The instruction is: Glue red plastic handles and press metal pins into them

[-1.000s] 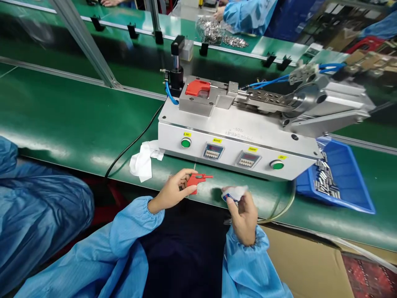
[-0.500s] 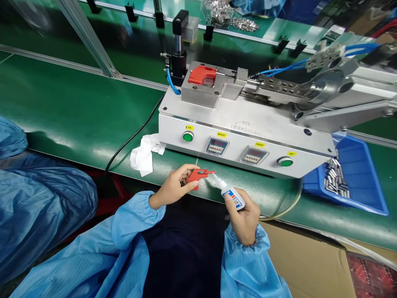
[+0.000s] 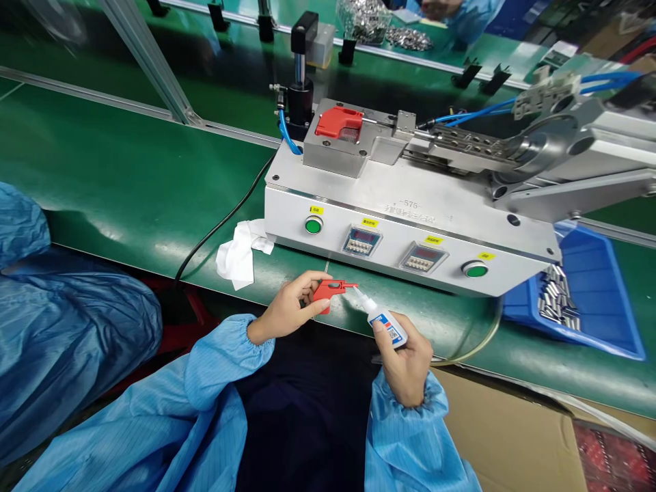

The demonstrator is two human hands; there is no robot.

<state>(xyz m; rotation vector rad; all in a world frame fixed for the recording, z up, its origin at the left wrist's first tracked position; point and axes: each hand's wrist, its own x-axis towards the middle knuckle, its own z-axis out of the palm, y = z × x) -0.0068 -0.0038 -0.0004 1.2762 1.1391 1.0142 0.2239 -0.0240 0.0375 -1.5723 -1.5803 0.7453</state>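
Observation:
My left hand (image 3: 292,304) grips a red plastic pistol-shaped part (image 3: 328,292) by its handle end, its thin tip pointing right. In my right hand (image 3: 407,355) is a white glue bottle (image 3: 387,326) with a blue and red label, tilted so that its narrow nozzle is at the thin tip of the red part. Whether nozzle and tip touch I cannot tell. Both hands are above the front edge of the green bench (image 3: 205,205). Behind them, a similar red part (image 3: 339,121) lies in the metal block of a bench machine (image 3: 328,188).
A crumpled white cloth (image 3: 238,256) lies left of the machine, near a black cable (image 3: 225,220). On the right, a blue bin (image 3: 607,294) holds several metal cylinders (image 3: 558,301). A cardboard box (image 3: 507,430) stands below the bench edge. Another person's blue sleeve (image 3: 76,342) is at left.
The view has shifted slightly. Both hands keep their holds, and the bottle's nozzle stays by the red part's tip. At the top, a person's hand and sleeve have come further into view.

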